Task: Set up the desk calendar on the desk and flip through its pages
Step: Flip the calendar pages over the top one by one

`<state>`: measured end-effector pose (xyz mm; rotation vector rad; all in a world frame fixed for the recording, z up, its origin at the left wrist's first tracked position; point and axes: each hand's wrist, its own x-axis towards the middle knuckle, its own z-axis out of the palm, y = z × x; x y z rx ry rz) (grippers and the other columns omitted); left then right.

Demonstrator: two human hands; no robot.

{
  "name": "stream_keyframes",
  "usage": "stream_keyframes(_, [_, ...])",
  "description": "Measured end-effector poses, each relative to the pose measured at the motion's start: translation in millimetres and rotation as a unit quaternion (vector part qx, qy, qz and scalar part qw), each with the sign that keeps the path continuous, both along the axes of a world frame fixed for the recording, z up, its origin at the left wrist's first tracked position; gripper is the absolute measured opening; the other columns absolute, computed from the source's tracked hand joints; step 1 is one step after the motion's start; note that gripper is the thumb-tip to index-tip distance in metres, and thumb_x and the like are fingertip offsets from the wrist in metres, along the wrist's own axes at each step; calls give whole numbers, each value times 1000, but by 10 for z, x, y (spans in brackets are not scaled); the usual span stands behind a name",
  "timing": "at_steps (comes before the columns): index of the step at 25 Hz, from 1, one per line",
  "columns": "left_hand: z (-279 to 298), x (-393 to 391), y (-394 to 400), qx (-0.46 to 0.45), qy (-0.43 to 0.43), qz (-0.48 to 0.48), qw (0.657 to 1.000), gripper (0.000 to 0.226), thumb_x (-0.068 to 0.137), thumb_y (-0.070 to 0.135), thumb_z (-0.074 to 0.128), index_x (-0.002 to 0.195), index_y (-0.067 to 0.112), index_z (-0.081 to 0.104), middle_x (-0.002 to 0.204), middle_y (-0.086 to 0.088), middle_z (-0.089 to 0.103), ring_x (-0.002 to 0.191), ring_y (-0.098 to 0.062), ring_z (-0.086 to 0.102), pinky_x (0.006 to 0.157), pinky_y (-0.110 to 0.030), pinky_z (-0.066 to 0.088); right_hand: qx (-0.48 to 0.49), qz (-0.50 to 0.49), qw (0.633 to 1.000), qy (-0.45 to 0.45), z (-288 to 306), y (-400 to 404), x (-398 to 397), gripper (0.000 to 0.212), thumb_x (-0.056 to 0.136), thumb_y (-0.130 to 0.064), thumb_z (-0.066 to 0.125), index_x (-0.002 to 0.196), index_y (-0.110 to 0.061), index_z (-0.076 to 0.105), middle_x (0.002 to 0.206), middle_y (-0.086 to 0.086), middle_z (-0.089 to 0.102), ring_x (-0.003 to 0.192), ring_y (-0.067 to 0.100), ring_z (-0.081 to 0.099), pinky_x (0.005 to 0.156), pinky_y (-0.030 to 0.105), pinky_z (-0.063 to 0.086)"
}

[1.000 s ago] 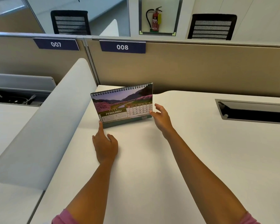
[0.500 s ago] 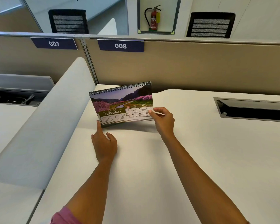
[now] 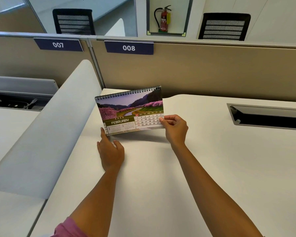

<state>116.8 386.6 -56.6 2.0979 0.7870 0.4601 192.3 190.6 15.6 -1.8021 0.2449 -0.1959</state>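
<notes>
Spiral desk calendar (image 3: pixel 130 110), February page lifted, upright on desk (image 3: pixel 161 177)

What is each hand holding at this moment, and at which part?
The right hand pinches the lower right corner of the desk calendar's February page. The left hand grips nothing; its forefinger only touches the calendar's lower left corner.

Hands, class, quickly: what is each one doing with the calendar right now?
Left hand: open, index fingertip touching the desk calendar at its lower left corner.
Right hand: closed, pinching the calendar's lower right page corner.
</notes>
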Motion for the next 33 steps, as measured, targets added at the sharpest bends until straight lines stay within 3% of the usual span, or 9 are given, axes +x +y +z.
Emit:
stream_keyframes(6, [10, -4, -3, 0, -2, 2, 1000, 67, 98, 17, 53, 157, 26, 22, 150, -10, 49, 139, -40, 42, 109, -60, 44, 14, 6, 1000, 0, -4, 1, -8, 16, 86, -22, 72, 98, -11, 68, 106, 8, 74, 92, 22, 72, 61, 9, 53])
stream_keyframes(11, [22, -3, -9, -9, 9, 13, 1000, 70, 97, 16, 54, 157, 27, 20, 151, -9, 49, 141, -38, 41, 111, -61, 41, 45, 9, 999, 14, 2, 6, -14, 13, 87, -21, 71, 97, -13, 68, 123, 6, 68, 108, 23, 65, 82, 32, 60])
stream_keyframes(15, [27, -20, -6, -7, -22, 5, 1000, 68, 94, 11, 58, 154, 24, 29, 140, -11, 57, 131, -35, 50, 103, -56, 50, 140, 51, 987, 67, 82, 3, -43, 16, 96, -27, 58, 104, -15, 62, 113, 7, 70, 96, 21, 70, 69, 20, 58])
stream_keyframes(19, [27, -30, 0, -4, -29, 2, 1000, 63, 91, 6, 60, 149, 19, 38, 136, -12, 59, 127, -34, 52, 104, -55, 50, 312, 136, 930, 139, 236, 0, -106, 49, 97, -54, 38, 116, -16, 63, 105, 7, 75, 96, 21, 72, 71, 28, 59])
stream_keyframes(23, [15, -29, -9, 38, -20, -1, 999, 41, 89, 2, 53, 130, 4, 52, 122, -22, 61, 118, -41, 55, 110, -58, 42, 431, 182, 871, 148, 403, -32, -124, 70, 88, -74, 31, 95, -21, 75, 94, 6, 75, 77, 16, 70, 57, 23, 53])
stream_keyframes(28, [27, -20, -3, -14, -6, 9, 1000, 63, 95, 7, 52, 153, 21, 30, 147, -11, 51, 141, -35, 41, 115, -53, 38, 459, 275, 840, 94, 734, 43, -69, 85, 86, -79, 19, 124, -18, 64, 115, 6, 71, 89, 23, 72, 57, 23, 52])
stream_keyframes(33, [-2, 28, 6, -9, 24, 18, 1000, 67, 97, 11, 55, 156, 26, 28, 156, -6, 45, 146, -36, 37, 118, -55, 34, 406, 307, 860, 30, 1068, 134, 163, 84, 88, -75, 7, 140, -24, 50, 137, -1, 59, 115, 24, 64, 82, 28, 52])
